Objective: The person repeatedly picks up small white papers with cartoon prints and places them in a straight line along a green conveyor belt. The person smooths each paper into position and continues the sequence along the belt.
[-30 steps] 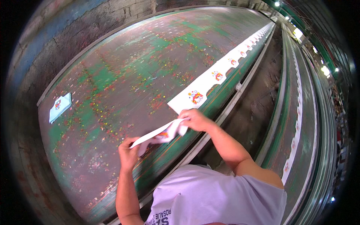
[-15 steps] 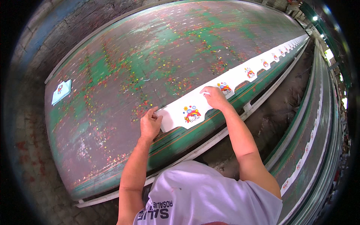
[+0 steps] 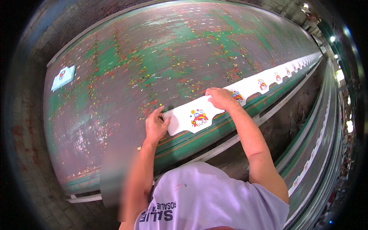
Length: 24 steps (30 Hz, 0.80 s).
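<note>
A white cut cloth piece (image 3: 182,117) lies along the near edge of the long table, printed with a cartoon figure, a red rainbow and blue and yellow flowers. My left hand (image 3: 156,125) is at its left end, with thumb and curled fingers at the edge. At its upper right corner my right hand (image 3: 223,99) has its fingers bent together on the cloth, partly covering the neighbouring printed piece (image 3: 238,97). What lies beneath the fingertips of both hands is hidden.
More white printed pieces (image 3: 262,85) run in a row along the table edge into the distance. The green and brown tabletop (image 3: 126,107) carries many paint specks. Far left sits a small light-blue stack (image 3: 63,78) of printed pieces. Another long table (image 3: 312,165) stands at right.
Both hands stay at the same cloth piece. The left index finger has straightened upward at the corner, and the right fingers have curled in more. The view has shifted slightly.
</note>
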Available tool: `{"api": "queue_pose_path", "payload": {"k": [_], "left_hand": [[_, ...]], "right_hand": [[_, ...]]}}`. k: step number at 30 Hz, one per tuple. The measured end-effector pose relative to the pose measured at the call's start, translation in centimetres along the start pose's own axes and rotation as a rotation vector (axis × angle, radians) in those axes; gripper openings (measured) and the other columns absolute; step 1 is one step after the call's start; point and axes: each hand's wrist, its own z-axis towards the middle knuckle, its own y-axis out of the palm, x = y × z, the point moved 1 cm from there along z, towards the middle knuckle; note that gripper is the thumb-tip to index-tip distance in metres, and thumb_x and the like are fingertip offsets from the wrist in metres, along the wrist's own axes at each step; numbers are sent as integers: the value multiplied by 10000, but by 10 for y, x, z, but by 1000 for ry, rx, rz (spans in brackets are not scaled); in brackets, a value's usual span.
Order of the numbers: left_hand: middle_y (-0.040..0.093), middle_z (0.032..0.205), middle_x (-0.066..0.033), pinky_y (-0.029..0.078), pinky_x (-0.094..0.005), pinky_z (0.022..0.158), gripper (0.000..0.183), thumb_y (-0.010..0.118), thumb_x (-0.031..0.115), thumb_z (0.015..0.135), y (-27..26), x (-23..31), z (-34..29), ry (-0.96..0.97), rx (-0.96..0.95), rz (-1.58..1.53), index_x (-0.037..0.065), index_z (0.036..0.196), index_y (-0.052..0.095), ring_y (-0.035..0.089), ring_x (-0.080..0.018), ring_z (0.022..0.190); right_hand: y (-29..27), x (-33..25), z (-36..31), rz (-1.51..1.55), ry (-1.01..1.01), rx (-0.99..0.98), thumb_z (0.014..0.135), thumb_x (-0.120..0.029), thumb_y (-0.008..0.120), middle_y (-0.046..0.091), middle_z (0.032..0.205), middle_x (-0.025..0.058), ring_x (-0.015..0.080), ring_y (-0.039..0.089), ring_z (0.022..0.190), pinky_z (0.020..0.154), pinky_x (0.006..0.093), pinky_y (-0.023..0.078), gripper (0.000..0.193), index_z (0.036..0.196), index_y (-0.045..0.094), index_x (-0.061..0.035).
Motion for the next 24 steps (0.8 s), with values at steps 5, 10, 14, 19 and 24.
{"api": "queue_pose_path", "payload": {"k": [5,10,14,19,24], "left_hand": [[707,849,-85,573,-332,706,559,866,46,865,1,-7,4,31,34,74,10,1405,727,646,-148,706],[745,890,-128,595,-364,733,527,866,68,862,2,-13,6,2,50,42,20,1373,747,696,-201,733],[781,957,-148,609,-376,765,480,875,96,856,4,-9,4,109,118,101,12,1318,774,734,-235,776],[801,1018,-161,627,-417,844,396,885,135,854,3,-2,0,46,99,98,52,1235,813,775,-309,885],[812,990,-143,627,-391,817,407,907,143,838,8,4,1,-45,131,102,56,1227,826,782,-263,845]], "right_hand": [[-7,-10,8,-88,14,-17,984,-171,783,790,1221,148,388,739,1169,981,527,579,254,1221,735,-95],[-5,-14,10,-86,41,-22,973,-198,810,795,1228,151,391,741,1160,977,522,576,207,1143,762,-89],[-5,-10,12,-142,17,8,964,-222,822,781,1162,112,362,735,1155,971,518,582,200,1129,774,-119],[-7,-6,16,-300,-97,-27,956,-257,823,746,1121,84,331,722,1168,976,501,589,187,1100,798,-140],[-12,3,22,-306,-266,5,934,-271,819,770,1139,93,331,725,1168,969,501,594,183,1048,827,-128]]}}
